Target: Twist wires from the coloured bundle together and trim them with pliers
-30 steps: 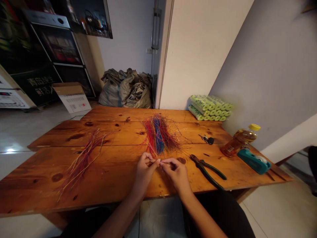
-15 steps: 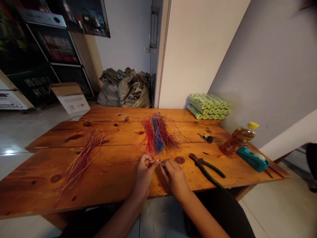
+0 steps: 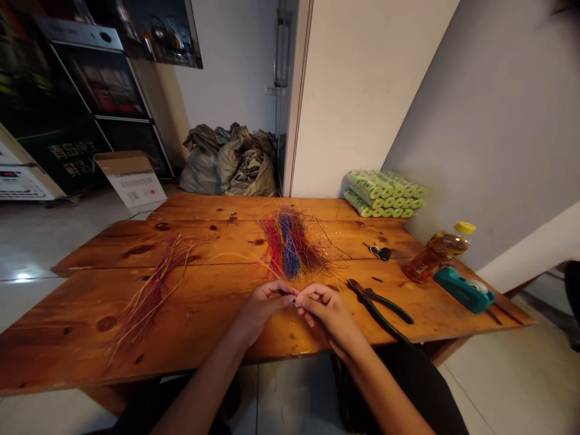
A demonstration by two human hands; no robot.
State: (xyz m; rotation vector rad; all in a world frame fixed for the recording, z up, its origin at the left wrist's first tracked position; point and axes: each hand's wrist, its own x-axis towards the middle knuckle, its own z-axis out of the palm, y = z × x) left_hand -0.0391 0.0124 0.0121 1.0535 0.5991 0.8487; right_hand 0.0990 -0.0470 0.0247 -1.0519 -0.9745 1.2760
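Observation:
My left hand and my right hand meet at the fingertips just in front of a tangled bundle of red, blue and brown thin wires. Both hands pinch a thin yellow wire, which runs up and to the left across the wooden table. The pinched end is hidden by my fingers. Green-handled pliers lie to the right of my right hand, apart from it. A looser spread of red and yellow wires lies left of my hands.
A small key ring lies beyond the pliers. At the table's right end stand an oil bottle with a yellow cap and a teal tape dispenser. Green-wrapped rolls sit against the wall, and grey sacks lie on the floor behind.
My hands have risen toward the wire bundle and drawn closer together. A long yellow wire now shows, stretching from my fingers to the left.

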